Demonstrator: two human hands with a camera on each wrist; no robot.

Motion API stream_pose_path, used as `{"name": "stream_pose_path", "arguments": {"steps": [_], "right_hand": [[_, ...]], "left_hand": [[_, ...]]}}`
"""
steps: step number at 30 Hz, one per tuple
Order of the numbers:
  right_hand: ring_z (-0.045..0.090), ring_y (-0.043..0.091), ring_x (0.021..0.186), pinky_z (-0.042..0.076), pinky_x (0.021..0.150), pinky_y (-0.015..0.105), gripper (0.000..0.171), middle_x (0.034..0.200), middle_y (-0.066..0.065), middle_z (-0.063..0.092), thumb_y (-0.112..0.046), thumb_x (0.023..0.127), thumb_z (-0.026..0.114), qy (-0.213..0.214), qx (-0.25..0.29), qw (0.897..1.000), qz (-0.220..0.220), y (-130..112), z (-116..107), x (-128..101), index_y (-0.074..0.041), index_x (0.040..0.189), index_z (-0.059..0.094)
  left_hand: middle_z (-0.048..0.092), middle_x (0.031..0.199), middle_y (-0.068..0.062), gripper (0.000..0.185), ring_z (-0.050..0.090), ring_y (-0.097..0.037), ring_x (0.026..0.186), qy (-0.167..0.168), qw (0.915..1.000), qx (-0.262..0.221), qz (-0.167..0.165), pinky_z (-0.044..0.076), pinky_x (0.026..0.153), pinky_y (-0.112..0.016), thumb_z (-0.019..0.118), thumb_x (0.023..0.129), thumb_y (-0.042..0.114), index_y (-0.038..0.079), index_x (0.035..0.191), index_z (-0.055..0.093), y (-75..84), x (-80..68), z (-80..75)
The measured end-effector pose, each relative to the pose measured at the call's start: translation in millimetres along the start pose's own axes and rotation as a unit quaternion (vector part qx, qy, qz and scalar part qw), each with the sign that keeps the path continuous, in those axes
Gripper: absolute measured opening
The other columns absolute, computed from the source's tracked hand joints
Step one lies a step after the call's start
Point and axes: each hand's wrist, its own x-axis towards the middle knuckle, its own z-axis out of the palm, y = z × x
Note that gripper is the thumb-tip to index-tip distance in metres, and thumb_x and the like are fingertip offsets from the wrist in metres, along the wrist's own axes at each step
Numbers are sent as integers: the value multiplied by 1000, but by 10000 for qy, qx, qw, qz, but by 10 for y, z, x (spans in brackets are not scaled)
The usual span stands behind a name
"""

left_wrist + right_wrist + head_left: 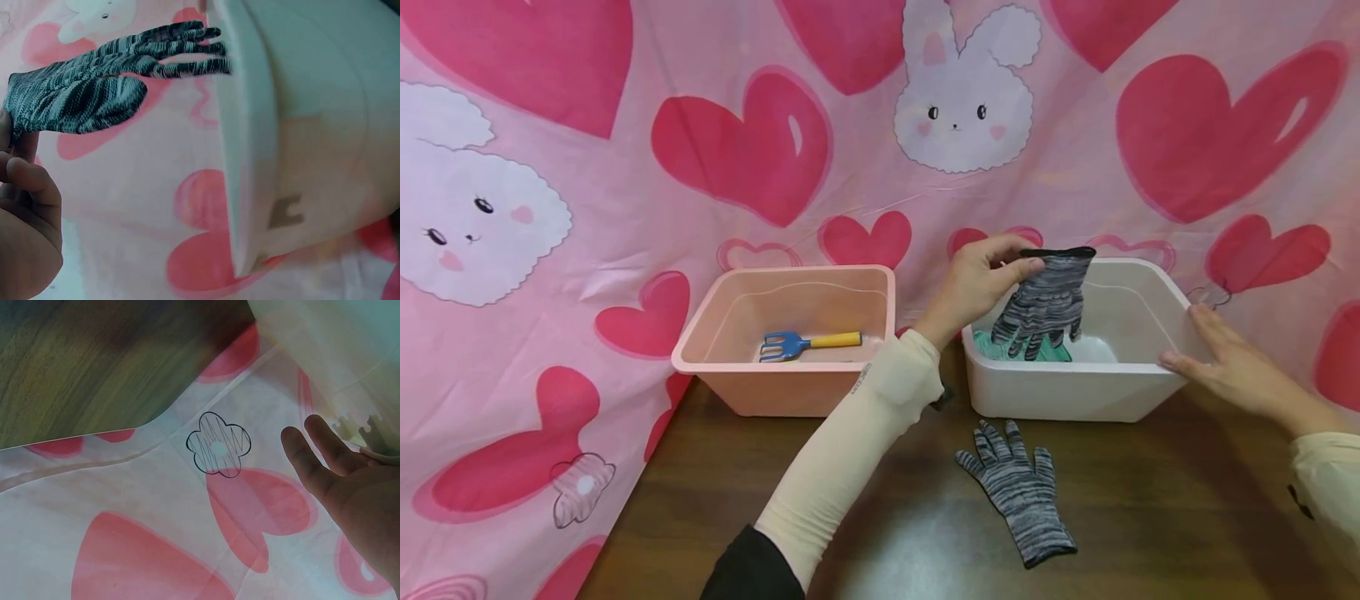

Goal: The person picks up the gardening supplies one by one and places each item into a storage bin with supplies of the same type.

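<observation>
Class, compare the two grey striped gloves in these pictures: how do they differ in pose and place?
The held glove hangs fingers-down from the left hand, which pinches its cuff over the white tub; the table glove lies flat on the wooden table, untouched, fingers pointing towards the tub. Both share the same grey-black streaked knit.

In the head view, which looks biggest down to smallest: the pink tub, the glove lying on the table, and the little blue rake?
1. Pink tub
2. Glove on the table, though it lies nearer the camera
3. Blue rake

Bright even light, soft shadows, wrist views blurred, perhaps slight edge distortion
</observation>
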Motion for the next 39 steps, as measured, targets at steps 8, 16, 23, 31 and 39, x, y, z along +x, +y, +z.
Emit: {"name": "stream_pose_path", "arguments": {"steps": [8,16,23,31,39], "right_hand": [[-9,55,146,1,105,79,96,162,31,-12,-44,101,55,-75,3,9999,80,22,21,28,-2,159,-8],[-8,56,145,-1,107,77,93,161,32,-10,-42,101,54,-29,-14,10000,29,0,33,13,1,158,-7],[-7,55,146,-3,111,72,93,160,34,-9,-39,101,56,80,-13,9999,-61,31,57,-3,4,157,-5],[-10,54,146,-1,106,78,95,162,30,-12,-42,101,55,-2,3,10000,52,37,21,27,-1,158,-8],[-6,55,146,2,108,76,94,161,32,-8,-42,101,55,39,-14,10000,78,9,18,47,2,158,-6]], "left_hand": [[69,94,-2,18,61,-13,88,-21,9979,-555,-323,55,78,-22,73,95,19,6,107,74,-230,48,74],[71,107,2,28,63,-14,100,166,9941,-351,-1009,56,84,-25,73,95,24,14,121,73,-475,83,71],[56,144,4,62,50,-22,132,364,9861,598,-1509,52,98,-41,74,93,35,30,150,51,-742,60,43],[57,141,8,59,50,-11,127,-63,9888,1067,-1038,51,98,-39,71,94,43,32,149,52,-761,-51,3],[63,134,8,45,57,-9,96,-711,9822,1732,-143,50,82,-22,68,98,35,21,140,62,-606,-291,28]]}}
